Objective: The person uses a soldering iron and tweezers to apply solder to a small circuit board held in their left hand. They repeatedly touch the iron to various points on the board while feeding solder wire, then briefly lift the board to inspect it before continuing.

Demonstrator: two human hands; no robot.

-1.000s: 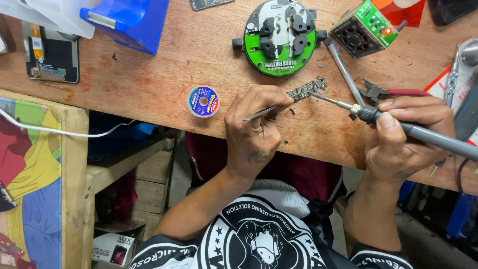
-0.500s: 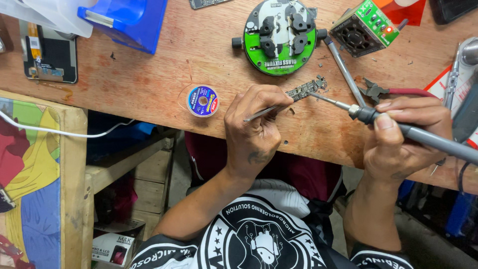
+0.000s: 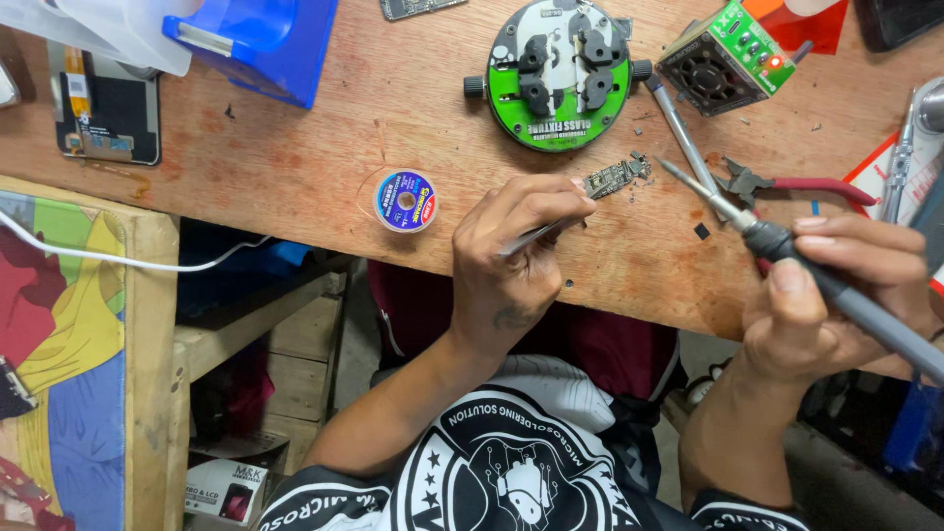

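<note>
Both hands pinch tools: left hand (image 3: 516, 265) tweezers (image 3: 541, 234), right hand (image 3: 836, 295) soldering iron (image 3: 747, 221); a slip near the bench's front edge could scorch the small circuit board (image 3: 615, 179).

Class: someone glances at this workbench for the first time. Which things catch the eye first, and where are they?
At centre, the left hand pins a small dark circuit board with thin metal tweezers, while the right hand aims a grey-handled soldering iron at it. Behind them sits a round green-and-black holding fixture; a blue plastic box stands far left.
</note>
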